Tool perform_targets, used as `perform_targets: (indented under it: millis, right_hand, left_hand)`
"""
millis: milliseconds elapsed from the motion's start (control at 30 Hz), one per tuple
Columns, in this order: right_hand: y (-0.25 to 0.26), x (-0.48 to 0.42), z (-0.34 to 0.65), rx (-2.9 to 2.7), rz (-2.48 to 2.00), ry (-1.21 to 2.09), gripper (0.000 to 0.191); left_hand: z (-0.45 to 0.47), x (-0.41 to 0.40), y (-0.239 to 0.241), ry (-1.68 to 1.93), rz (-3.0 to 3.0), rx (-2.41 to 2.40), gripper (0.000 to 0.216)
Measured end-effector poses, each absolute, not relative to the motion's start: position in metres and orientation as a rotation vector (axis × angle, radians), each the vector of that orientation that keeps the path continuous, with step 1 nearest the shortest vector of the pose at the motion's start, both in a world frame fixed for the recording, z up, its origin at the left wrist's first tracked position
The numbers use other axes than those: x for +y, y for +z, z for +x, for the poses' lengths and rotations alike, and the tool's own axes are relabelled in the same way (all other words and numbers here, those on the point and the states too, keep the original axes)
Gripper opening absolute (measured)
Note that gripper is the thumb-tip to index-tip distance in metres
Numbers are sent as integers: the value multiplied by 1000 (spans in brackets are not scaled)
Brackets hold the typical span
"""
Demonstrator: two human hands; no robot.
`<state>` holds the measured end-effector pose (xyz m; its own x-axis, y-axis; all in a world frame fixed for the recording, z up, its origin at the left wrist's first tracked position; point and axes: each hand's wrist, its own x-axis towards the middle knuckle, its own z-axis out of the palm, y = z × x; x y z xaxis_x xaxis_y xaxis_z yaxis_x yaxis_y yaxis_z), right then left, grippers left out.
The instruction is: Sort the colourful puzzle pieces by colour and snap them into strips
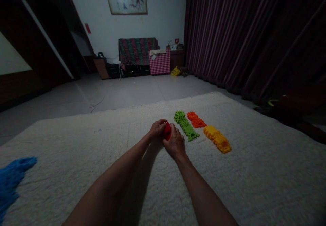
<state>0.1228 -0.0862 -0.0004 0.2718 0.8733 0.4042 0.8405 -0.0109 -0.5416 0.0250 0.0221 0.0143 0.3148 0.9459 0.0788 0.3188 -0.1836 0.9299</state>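
Observation:
Between my two hands is a red toy piece [167, 131], partly covered by fingers, its edge knobbly like the pieces nearby. My left hand [157, 128] grips it from the left, and my right hand [175, 141] closes around its right side. Just right of my right hand lies a row of green interlocking pieces [185, 125]. Beyond that are orange interlocking pieces [196, 120], and nearer on the right sits a row of yellow interlocking pieces [217, 138].
All of it rests on a pale quilted cover [107, 158]. Blue toy pieces [12, 178] lie at the left edge. Past the cover, a tiled floor [132, 91] reaches a cloth-draped seat [139, 51] and a checked cloth [160, 64]. Dark curtains [229, 32] hang at right.

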Motion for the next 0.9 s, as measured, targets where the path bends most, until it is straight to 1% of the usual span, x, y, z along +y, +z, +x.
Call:
perform_targets:
  millis: [200,400,667,900]
  right_hand:
    - [-1,-93,115,-1614,-1742,74,70]
    - [3,-105,73,-1628,-1683,184,69]
    - [5,-118,-45,-1712,-1540,371,67]
    - [6,-138,-163,-1727,-1463,469,56]
  left_hand:
    - [12,2,14,937,1619,1148,33]
    - [-37,-20,20,947,1583,1245,34]
    - [-157,-54,29,1002,1504,1538,38]
    - [-263,-88,41,1049,1450,1888,38]
